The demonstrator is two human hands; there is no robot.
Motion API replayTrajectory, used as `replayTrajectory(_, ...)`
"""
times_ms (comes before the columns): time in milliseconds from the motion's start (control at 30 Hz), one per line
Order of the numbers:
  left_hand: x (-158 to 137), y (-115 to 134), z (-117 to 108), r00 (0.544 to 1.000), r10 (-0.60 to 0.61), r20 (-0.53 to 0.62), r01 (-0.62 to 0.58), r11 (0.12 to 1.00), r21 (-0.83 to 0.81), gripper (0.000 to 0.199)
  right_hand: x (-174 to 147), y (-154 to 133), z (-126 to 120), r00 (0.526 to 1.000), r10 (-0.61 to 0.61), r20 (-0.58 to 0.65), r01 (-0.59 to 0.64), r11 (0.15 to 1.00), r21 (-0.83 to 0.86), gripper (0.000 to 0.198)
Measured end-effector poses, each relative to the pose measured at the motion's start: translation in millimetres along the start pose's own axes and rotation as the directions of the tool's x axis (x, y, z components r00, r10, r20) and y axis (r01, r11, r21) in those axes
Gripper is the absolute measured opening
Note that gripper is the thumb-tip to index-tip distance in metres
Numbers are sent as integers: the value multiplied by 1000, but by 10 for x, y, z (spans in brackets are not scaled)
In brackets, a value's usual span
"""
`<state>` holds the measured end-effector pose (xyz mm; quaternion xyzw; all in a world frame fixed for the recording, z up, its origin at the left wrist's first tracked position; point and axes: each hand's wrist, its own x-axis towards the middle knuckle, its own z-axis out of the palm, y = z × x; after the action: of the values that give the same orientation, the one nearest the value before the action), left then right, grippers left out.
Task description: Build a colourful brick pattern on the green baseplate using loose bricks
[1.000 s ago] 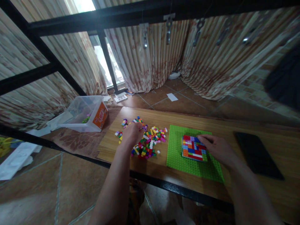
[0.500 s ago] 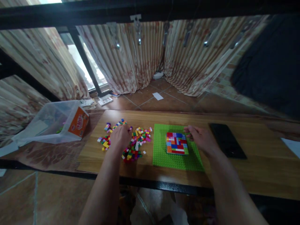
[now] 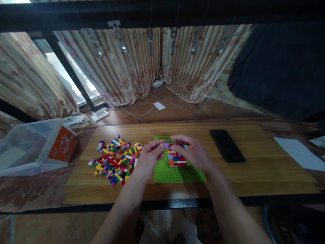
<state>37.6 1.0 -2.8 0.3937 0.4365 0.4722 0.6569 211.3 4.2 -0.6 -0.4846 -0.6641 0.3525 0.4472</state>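
Between the thumb and fingers of my left hand [image 3: 149,159] is a small purple toy brick [image 3: 166,145], held at the upper left of the multicoloured brick block [image 3: 177,160]. That block, made of red, blue, orange and white bricks, sits on a green studded baseplate [image 3: 162,175]. Over the block's upper right part reaches my right hand [image 3: 196,154], thumb and forefinger apart, with nothing visible between them. It hides part of the block. Left of the baseplate, loose bricks [image 3: 118,162] of many colours lie spread on the wooden tabletop [image 3: 228,181].
A black phone [image 3: 227,145] lies right of the baseplate, with a white paper sheet [image 3: 299,152] farther right. At the far left stands a clear plastic bin [image 3: 33,135] with an orange label. The table's dark front edge [image 3: 177,204] runs below my forearms.
My left hand has moved right from the loose bricks to the block, now showing a purple brick in its fingers. My right hand has come in over the block. The camera view has turned right.
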Motion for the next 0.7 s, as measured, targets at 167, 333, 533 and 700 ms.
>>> replayTrajectory(167, 33, -45, 98, 998, -44, 46, 49, 989, -137, 34, -6, -44, 29, 998, -39, 51, 42, 997, -71, 18)
replayTrajectory(333, 60, -46, 144, 999, -45, 10, 45, 998, -47, 31, -12, 9, -71, 997, -67, 32, 70, 989, -134, 13)
replayTrajectory(533, 143, -115, 60, 984, 132, -122, -89, 947, 309, 24, -56, 292, -496, 993, 106, -42, -114, 951, -288, 16)
replayTrajectory(700, 175, -174, 4, 972, 236, -23, -163, 737, 656, 26, -98, 416, -606, 984, 176, 12, -161, 920, -357, 17)
